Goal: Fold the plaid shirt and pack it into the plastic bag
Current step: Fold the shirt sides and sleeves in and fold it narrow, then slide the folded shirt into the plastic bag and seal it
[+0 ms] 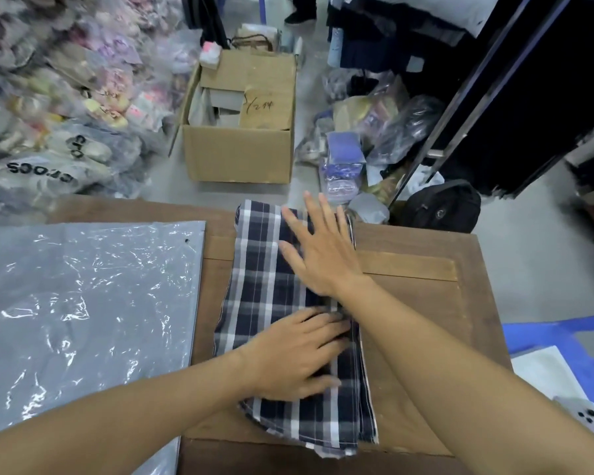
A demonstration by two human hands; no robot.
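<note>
The dark blue and white plaid shirt (264, 296) lies folded into a long narrow strip down the middle of the brown wooden table (426, 296). My right hand (318, 252) rests flat on its upper half, fingers spread. My left hand (295, 351) presses flat on the lower half, fingers pointing right toward the shirt's right edge. Neither hand grips the cloth. The clear plastic bag (83, 303) lies flat over grey sheets on the left part of the table, beside the shirt and apart from it.
Beyond the table's far edge stands an open cardboard box (240, 152) on the floor. Bagged goods pile up at the left (48, 132) and behind right (374, 132). A black backpack (443, 207) sits by a metal rack. A blue stool with a phone (583, 416) stands at right.
</note>
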